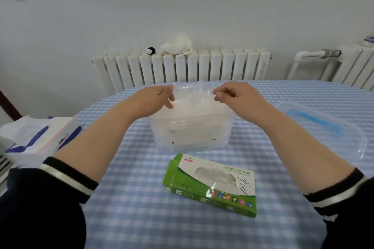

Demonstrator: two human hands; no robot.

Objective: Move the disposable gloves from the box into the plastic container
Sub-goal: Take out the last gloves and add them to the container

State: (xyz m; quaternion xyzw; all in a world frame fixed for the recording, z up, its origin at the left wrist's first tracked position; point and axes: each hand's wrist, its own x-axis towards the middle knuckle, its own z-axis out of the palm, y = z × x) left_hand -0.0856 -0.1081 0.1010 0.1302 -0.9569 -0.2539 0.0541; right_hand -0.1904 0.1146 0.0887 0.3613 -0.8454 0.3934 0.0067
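Gloves (pixel 192 95) | clear, crumpled film | pinched by both hands above container (pixel 190 133)

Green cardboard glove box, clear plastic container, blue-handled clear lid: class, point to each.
Green cardboard glove box (pixel 212 185), head view, printed top face.
Clear plastic container (pixel 192 135), head view, front wall.
Blue-handled clear lid (pixel 315 120), head view, blue handle.

A single head-worn wide-angle camera looked forward and down over the tabletop (pixel 141 218) from the near edge. It faced 12 o'clock toward a radiator (pixel 182 66) and wall. Both forearms reached in from 7 and 5 o'clock, close to the lens.
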